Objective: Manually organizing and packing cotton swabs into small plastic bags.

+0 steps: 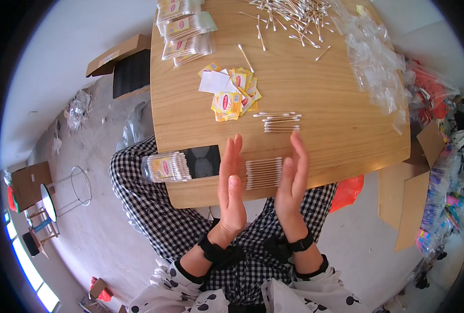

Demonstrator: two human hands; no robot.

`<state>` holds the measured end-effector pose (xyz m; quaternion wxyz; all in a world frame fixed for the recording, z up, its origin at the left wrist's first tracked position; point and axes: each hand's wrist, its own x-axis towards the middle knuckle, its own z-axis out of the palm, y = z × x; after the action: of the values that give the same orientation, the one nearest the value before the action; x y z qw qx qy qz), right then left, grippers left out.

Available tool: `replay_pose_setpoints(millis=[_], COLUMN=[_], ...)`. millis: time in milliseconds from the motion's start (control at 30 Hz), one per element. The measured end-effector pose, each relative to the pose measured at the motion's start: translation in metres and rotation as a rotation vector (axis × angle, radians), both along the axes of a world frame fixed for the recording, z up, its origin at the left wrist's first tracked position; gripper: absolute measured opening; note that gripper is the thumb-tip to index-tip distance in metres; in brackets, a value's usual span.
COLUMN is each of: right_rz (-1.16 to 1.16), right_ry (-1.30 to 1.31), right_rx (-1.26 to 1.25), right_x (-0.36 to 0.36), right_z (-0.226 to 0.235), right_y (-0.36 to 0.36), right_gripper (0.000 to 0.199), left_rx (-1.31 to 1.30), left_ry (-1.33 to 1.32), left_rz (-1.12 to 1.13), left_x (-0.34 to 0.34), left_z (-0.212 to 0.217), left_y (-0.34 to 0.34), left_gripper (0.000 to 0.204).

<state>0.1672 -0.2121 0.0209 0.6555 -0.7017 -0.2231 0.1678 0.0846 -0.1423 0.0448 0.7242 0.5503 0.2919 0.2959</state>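
Left fingers [227, 167]: straight and upright, held close together, thumb a little apart, grasping nothing. Right fingers [301, 161]: likewise extended, thumb raised, grasping nothing. My palms face each other across a row of cotton swabs [263, 174], which lies near the front edge of the desk [326, 99]. The left fingers stand just beside the row's left ends; the right thumb is close by its right ends (contact there I cannot tell).

Counts. Row between my palms: roughly a dozen swabs, side by side, too tight for an exact figure. Smaller group [282, 125] just beyond my right fingertips: five or six, loosely parallel. Single swab [246, 58] lying slantwise behind the cards: one. Pile of yellow cards [226, 104]: several, overlapping, with a white one on top. Filled packets [185, 28] at the far left: at least three, stacked. Clear bag of swabs [164, 168] with a yellow card inside: one, by a dark pad [203, 161] to my left. Swab heap [300, 15] at the far side: too many to count.

Surface and room. Desk light wood grain, rounded corners; crumpled clear plastic [375, 68] along its right side. Grey floor [112, 219]; open cardboard box [412, 182] to the right, red bag [348, 193] under the desk edge, round stool [49, 202] to the left.
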Motion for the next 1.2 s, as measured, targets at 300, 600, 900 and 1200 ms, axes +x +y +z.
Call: replay_pose_setpoints(millis=[300, 600, 900, 1200], right_rz=[0.202, 0.294, 0.302, 0.271], right_ry=[-0.806, -0.874, -0.839, -0.809], right_rx=[-0.783, -0.773, -0.715, -0.725], right_x=[0.004, 0.006, 0.008, -0.008], right_z=[-0.004, -0.004, -0.007, -0.002], right_y=[0.029, 0.03, 0.031, 0.053], right_gripper=[0.055, 0.06, 0.063, 0.063], left_rx=[-0.037, -0.158, 0.145, 0.666], left_ry=[-0.114, -0.141, 0.153, 0.41], left_rz=[0.173, 0.288, -0.025, 0.355], left_x=[0.008, 0.0, -0.092, -0.094], left_z=[-0.002, -0.003, 0.003, 0.0], left_y=[-0.014, -0.004, 0.01, 0.068], left_gripper=[0.073, 0.07, 0.019, 0.016])
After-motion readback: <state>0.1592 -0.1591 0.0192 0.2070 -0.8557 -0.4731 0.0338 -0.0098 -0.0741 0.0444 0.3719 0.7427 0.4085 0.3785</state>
